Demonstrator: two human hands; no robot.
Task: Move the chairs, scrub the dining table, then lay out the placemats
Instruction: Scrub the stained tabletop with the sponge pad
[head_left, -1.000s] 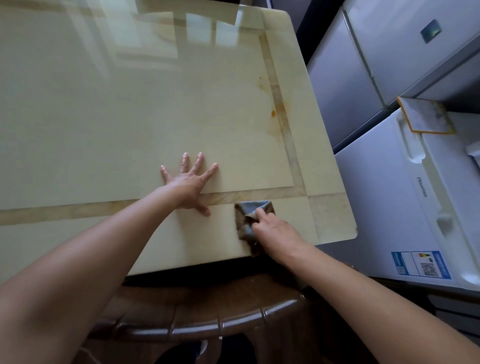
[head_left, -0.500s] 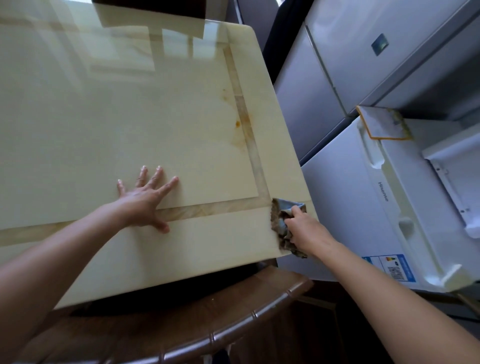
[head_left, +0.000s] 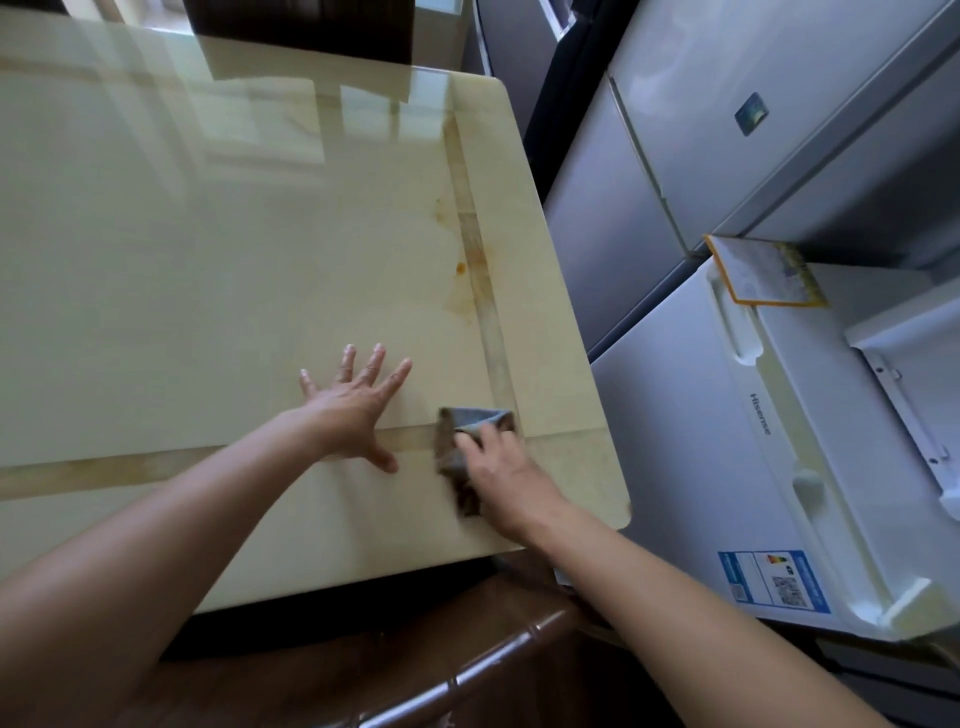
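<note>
The left hand is lying flat and released on the counter, fingers spread, bracing just beside the inlaid strip. The right hand is grasping a folded cloth and pressing it onto the counter near the near-right corner, where the two inlaid strips are crossing. The cloth is sitting inboard of both edges, with bare margin showing to the right edge and to the near edge. A stain is showing farther along the right strip. A chair is standing against the near edge. A fridge is flanking the right edge closely, leaving a narrow gap.
</note>
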